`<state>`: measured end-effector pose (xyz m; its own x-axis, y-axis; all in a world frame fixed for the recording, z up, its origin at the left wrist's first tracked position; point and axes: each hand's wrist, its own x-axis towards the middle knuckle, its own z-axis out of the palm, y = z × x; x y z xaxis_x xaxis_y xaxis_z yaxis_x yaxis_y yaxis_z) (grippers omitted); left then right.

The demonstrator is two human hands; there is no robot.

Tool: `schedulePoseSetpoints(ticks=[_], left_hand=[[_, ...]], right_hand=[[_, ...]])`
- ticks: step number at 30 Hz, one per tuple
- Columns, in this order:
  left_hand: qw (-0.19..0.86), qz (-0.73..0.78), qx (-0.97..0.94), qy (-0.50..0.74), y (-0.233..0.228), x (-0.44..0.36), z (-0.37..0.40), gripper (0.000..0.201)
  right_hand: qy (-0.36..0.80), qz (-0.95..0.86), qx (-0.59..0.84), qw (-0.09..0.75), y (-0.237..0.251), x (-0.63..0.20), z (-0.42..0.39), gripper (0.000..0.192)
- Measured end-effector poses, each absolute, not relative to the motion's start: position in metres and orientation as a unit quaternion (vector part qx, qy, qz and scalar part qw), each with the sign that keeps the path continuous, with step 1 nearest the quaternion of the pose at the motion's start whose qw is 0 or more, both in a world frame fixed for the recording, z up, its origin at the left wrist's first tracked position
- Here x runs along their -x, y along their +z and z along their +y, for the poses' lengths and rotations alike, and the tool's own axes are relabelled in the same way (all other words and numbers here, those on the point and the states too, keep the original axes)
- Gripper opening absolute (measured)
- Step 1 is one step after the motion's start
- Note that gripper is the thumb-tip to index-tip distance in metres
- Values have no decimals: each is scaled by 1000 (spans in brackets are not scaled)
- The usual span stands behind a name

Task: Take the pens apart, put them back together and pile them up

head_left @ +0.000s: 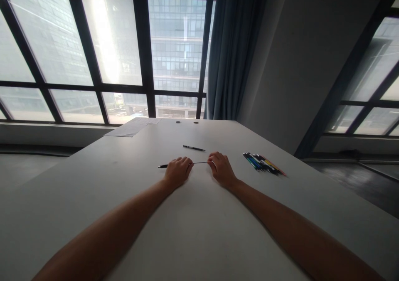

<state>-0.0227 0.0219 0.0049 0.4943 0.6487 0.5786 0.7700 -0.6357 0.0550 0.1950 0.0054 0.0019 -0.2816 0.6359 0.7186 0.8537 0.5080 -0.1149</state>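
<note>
Two bare forearms run up from the near edge of the frame across the pale grey matte tabletop (199, 239), converging mid-table.

Left hand (177, 172): knuckles up, fingers curled over the black slim pen barrel (162, 166); its dark end pokes out past the hand on the left. Reads as a closed pinch on the barrel, hand resting on the table.

Right hand (220, 168): fingertips closed on the far end of a thin dark refill rod (199, 163) that spans the gap between both hands. Rod looks straight and roughly level, just above or on the surface; can't tell which.

Progress, as a judgement: refill is mostly out of the barrel, or only just entering it. Direction can't be read from one frame. So this pen is mid-operation, neither whole nor fully apart.

Outward:
- One black slim pen lying alone (193, 148) just beyond the hands, looks whole. Whether it's handled or waiting, can't tell.
- Fanned bundle of mixed-colour pens (blue, green, black, yellow, red) (263, 163) to the right of the right hand, near but apart. Looks untouched; likely the bulk of what's left.
- White paper sheets (132, 127) at the far left corner.
- Two small dark round cable holes (187, 122) near the far edge.
</note>
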Motion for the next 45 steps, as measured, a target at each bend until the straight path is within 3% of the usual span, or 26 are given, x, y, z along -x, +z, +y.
schedulePoseSetpoints(ticks=[7,45], left_hand=[[103,-430,854,-273,9,23,19,20],[99,-482,822,-285,6,23,22,26]], right_hand=[[-159,-784,492,344,3,-194,4,7],[-132,-793,488,340,8,-193,-2,3]])
